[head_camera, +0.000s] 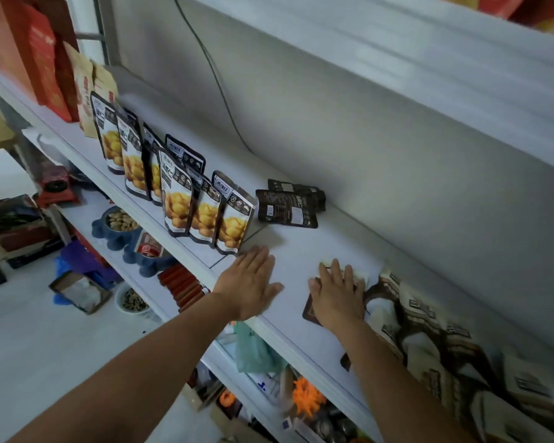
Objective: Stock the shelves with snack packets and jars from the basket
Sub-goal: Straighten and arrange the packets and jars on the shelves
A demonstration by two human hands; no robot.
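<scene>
I am pressing my right hand (pixel 338 295) flat, fingers straight, on a brown-and-cream foil snack packet (pixel 310 311) that is lying on the white painted shelf board (pixel 295 247). Nothing is curling round it, so I am only pinning it down. My left hand (pixel 253 282) is resting palm down on bare shelf just to the left, fingers straight and holding nothing.

To do this step well, I judge I should be sliding the packet rightward until it is butting against the slumped row of matching brown-and-cream packets (pixel 429 340). Then I should be tipping it up by its top edge so it is leaning with the others rather than lying loose near the front lip. The left hand is sitting well to steady it from the open side.

The packet is lying directly under my right palm and apart from my left hand. The standing black-and-white pouches printed with yellow nuts (pixel 231 219) are farther left. The basket is not showing here.
</scene>
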